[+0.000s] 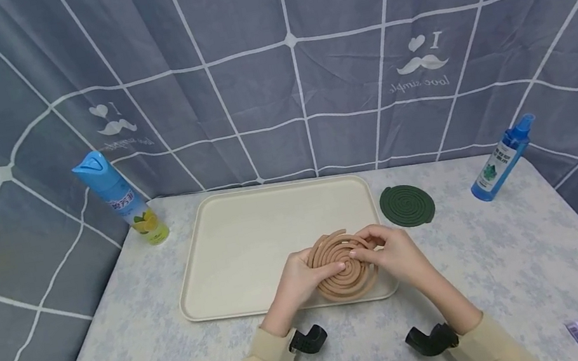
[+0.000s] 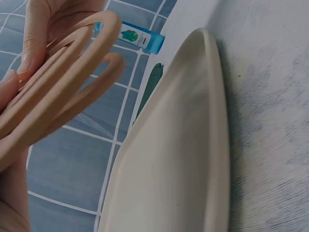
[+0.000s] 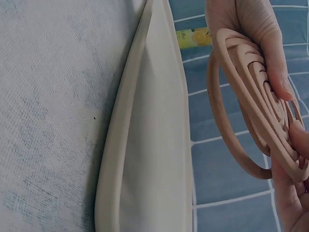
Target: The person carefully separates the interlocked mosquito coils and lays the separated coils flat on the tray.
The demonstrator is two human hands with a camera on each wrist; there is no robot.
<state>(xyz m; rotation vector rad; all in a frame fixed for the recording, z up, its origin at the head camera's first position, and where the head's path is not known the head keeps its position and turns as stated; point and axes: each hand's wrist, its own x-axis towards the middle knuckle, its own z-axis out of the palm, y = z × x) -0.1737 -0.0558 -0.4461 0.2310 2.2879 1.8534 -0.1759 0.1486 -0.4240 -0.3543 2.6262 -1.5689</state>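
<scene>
One brown coil (image 1: 337, 290) is held raised over the near right corner of the cream tray (image 1: 254, 245). Fingers of the left hand (image 1: 305, 273) and right hand (image 1: 394, 251) grasp it from opposite sides, thumbs on its upper face, probably to steady its loose turns; both wrist views show these gaping apart. Beside the tray, a green coil (image 1: 407, 206) lies flat on the desk (image 1: 134, 356), presumably for stability.

Between left hand (image 1: 301, 276) and right hand (image 1: 394, 252), above a cream rectangular tray (image 1: 262, 243), is a tan spiral coil (image 1: 335, 250); beyond the right hand, a flat green disc (image 1: 407, 206); farther right, a blue plastic bottle (image 1: 502, 163).
</scene>
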